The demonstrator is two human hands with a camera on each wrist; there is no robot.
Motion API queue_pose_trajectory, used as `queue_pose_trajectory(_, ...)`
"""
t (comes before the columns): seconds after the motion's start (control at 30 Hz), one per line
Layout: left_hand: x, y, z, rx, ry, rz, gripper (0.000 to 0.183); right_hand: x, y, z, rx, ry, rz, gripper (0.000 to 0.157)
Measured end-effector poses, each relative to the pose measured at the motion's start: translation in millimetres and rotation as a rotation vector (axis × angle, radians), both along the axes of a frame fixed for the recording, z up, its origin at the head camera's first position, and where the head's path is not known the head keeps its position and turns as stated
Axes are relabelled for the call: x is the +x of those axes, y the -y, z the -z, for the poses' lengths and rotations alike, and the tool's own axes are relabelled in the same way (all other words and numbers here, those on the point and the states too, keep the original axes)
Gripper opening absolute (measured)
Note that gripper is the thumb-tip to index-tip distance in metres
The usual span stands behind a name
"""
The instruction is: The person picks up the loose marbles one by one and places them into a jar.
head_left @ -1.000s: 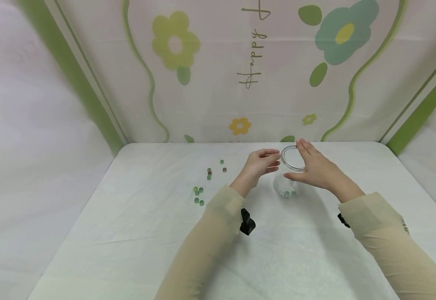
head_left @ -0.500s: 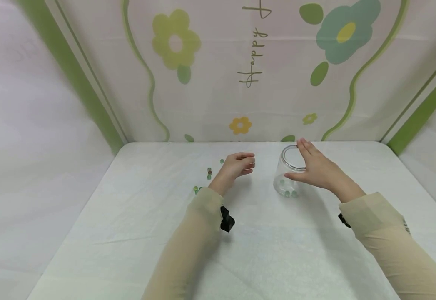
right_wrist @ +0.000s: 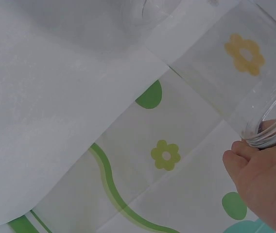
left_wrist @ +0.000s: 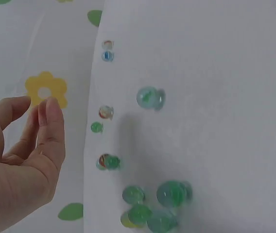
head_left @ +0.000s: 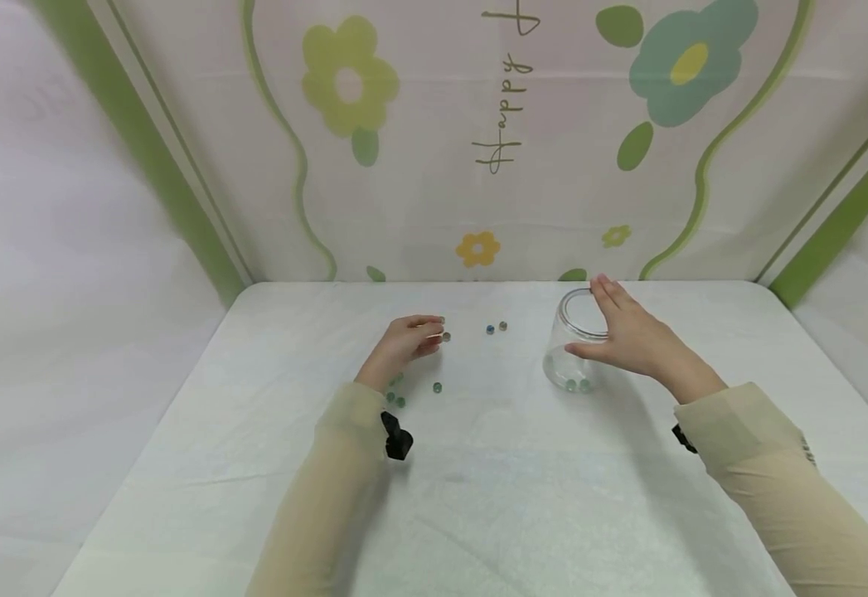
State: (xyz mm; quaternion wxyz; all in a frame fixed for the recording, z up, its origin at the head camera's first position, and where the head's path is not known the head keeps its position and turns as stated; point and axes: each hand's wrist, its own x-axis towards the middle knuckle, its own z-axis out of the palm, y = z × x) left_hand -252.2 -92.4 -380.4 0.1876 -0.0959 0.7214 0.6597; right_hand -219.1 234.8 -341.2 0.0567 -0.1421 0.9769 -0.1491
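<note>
A clear jar (head_left: 563, 367) (greenish marbles (head_left: 571, 385) inside) is clamped on the worktop (head_left: 538, 481) by the fingers of the right hand (head_left: 631, 336) — while the left hand (head_left: 404, 344), thumb and fingers apart, is held near loose marbles (head_left: 437, 387).

"Happy" (head_left: 506, 114) on the flowered backdrop (head_left: 419, 186)
</note>
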Motion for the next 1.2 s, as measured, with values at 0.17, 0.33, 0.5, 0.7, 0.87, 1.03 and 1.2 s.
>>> queue_pose_trajectory(0.17,3.7,31.8,7.4,-0.046,-0.006,-0.007,0.038,0.3,2.3,-0.6,0.001,0.002,-0.003,0.112)
queue_pose_trajectory(0.33,8.3,57.6,15.7,-0.136,-0.016,0.01,0.04,0.2,1.1,-2.0,0.006,-0.005,0.001,0.112)
queue_pose_trajectory(0.5,12.0,74.6,24.8,-0.198,-0.015,0.036,0.04,0.0,-0.3,-1.4,0.004,0.001,0.004,0.113)
queue_pose_trajectory(0.7,15.5,87.2,32.6,-0.196,-0.006,0.057,0.039,0.1,-0.6,0.1,0.008,0.011,0.003,0.113)
queue_pose_trajectory(0.87,16.7,92.4,37.0,-0.205,0.023,0.058,0.037,0.5,-0.4,-0.2,0.005,0.014,0.002,0.113)
queue_pose_trajectory(1.03,16.7,92.9,39.9,-0.228,0.023,0.079,0.038,0.8,0.1,-1.0,0.007,0.02,0.002,0.112)
queue_pose_trajectory(1.2,16.5,91.0,41.9,-0.292,0.005,0.132,0.038,0.6,0.2,-0.5,0.008,0.018,0.003,0.112)
